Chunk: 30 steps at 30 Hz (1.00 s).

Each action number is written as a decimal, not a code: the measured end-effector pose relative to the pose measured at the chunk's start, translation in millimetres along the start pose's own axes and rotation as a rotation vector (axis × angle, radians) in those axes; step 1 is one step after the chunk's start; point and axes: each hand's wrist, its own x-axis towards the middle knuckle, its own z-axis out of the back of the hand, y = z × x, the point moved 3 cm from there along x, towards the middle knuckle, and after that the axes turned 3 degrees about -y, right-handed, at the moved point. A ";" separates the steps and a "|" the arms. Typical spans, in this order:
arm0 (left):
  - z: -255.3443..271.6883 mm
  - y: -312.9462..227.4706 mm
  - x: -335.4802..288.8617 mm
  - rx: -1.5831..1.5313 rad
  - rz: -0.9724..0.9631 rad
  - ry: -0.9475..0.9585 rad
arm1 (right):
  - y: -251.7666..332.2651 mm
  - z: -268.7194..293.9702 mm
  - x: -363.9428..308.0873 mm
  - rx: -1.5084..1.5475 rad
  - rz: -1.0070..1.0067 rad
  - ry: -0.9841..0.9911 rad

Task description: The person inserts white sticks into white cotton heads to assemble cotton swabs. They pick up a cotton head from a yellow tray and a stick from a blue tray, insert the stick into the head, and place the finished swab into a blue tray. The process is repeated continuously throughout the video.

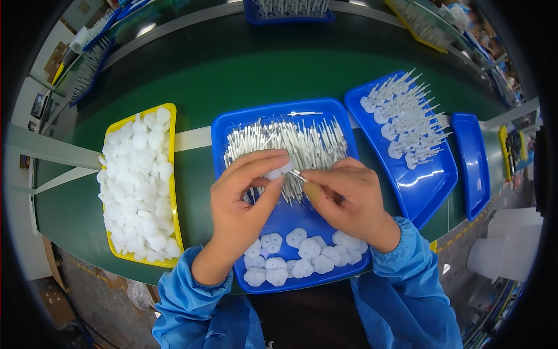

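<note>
Over the middle blue tray (279, 218), my left hand (238, 189) pinches a small white plastic piece (279, 171) between thumb and fingers. My right hand (351, 195) grips a thin white rod (297, 174) whose end meets that piece; whether it sits inside cannot be made out. Beneath both hands lies a dense pile of white rods (325, 139) with thin metal ends. Along the tray's near side rest several white, flower-shaped plastic pieces (302, 267).
At left, a yellow tray (174, 192) is heaped with white plastic pieces (136, 192). A blue tray (427, 195) at right carries flower-shaped pieces with upright rods (401, 119). Beyond it stands a narrow blue tray (472, 166). Another rod-filled blue tray (290, 18) sits across the green table (279, 75).
</note>
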 end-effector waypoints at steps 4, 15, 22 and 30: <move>-0.6 -6.7 -1.4 0.102 -0.047 0.009 | 1.9 1.9 3.1 -0.036 0.017 -0.021; -8.3 -16.9 -13.1 0.231 0.001 0.009 | -0.4 -2.5 -1.2 0.018 -0.172 0.005; -8.8 -22.7 -14.6 0.368 -0.053 0.027 | 18.4 -1.2 -1.9 -0.515 0.288 -0.107; -9.2 -21.5 -17.0 0.322 -0.028 0.064 | 7.5 2.9 1.2 -0.297 0.249 -0.037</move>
